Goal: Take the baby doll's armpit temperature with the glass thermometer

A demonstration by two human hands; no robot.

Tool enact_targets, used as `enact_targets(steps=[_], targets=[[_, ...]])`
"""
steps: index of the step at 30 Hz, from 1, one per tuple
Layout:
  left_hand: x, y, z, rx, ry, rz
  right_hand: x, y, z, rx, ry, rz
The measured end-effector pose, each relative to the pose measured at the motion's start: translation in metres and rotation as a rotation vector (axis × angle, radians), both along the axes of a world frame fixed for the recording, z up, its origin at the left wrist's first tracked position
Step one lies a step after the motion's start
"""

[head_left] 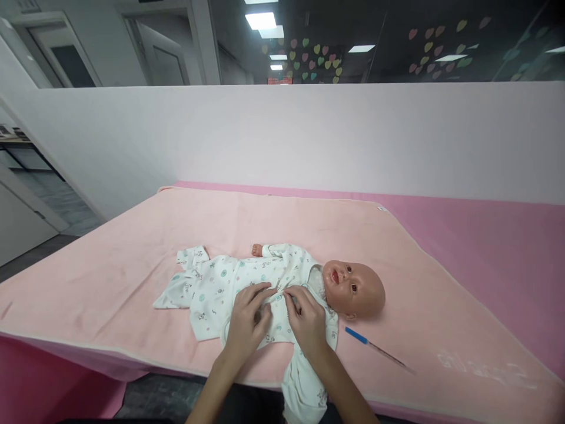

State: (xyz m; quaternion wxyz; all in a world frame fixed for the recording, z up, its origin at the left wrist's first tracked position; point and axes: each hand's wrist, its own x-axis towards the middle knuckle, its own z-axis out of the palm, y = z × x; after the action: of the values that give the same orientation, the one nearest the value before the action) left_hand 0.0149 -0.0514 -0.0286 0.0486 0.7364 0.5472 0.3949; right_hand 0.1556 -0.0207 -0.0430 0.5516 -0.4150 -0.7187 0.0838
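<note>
A baby doll (355, 288) lies on its back, head to the right, dressed in a white printed baby top (265, 271) and matching trousers (207, 288). My left hand (249, 315) rests on the top's front; its fingers reach right across the cloth, and the thumb stands apart from them. Beside it, my right hand (306, 318) pinches the fabric at the middle of the chest with thumb and index finger. The exact bit pinched is too small to make out. The near sleeve (304, 386) hangs toward the front edge, partly behind my right forearm.
A thin tool with a blue handle (356, 335) lies by the doll's head, its far tip blurred. Beneath everything is a peach blanket (132, 247) over a pink surface (498, 253). Behind stands a white half wall (309, 135) with dark glass above it.
</note>
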Motion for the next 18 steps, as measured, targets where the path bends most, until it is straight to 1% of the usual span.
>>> enact_targets(steps=[3, 6, 8, 10, 12, 13, 14, 16, 18], targets=[[-0.015, -0.007, -0.003, 0.004, -0.026, 0.06, 0.002, 0.001, -0.001, 0.003, 0.005, -0.017], [-0.029, -0.011, -0.01, 0.056, -0.102, 0.154, 0.0, 0.0, 0.002, 0.021, -0.004, -0.114], [-0.034, -0.012, -0.014, 0.068, -0.169, 0.182, -0.004, -0.005, 0.005, 0.048, -0.037, -0.151], [-0.036, -0.012, -0.016, 0.058, -0.199, 0.191, -0.012, -0.012, 0.009, 0.062, -0.117, -0.082], [-0.036, -0.012, -0.016, 0.037, -0.195, 0.185, -0.021, -0.018, 0.012, 0.028, -0.249, 0.026], [-0.035, -0.012, -0.017, 0.028, -0.192, 0.18, -0.025, -0.02, 0.013, -0.002, -0.328, 0.057], [-0.035, -0.012, -0.017, 0.02, -0.191, 0.173, -0.029, -0.021, 0.013, -0.033, -0.406, 0.064], [-0.035, -0.013, -0.018, 0.012, -0.192, 0.163, -0.034, -0.022, 0.012, -0.096, -0.522, 0.024], [-0.035, -0.013, -0.018, 0.008, -0.19, 0.158, -0.037, -0.021, 0.01, -0.136, -0.579, -0.014]])
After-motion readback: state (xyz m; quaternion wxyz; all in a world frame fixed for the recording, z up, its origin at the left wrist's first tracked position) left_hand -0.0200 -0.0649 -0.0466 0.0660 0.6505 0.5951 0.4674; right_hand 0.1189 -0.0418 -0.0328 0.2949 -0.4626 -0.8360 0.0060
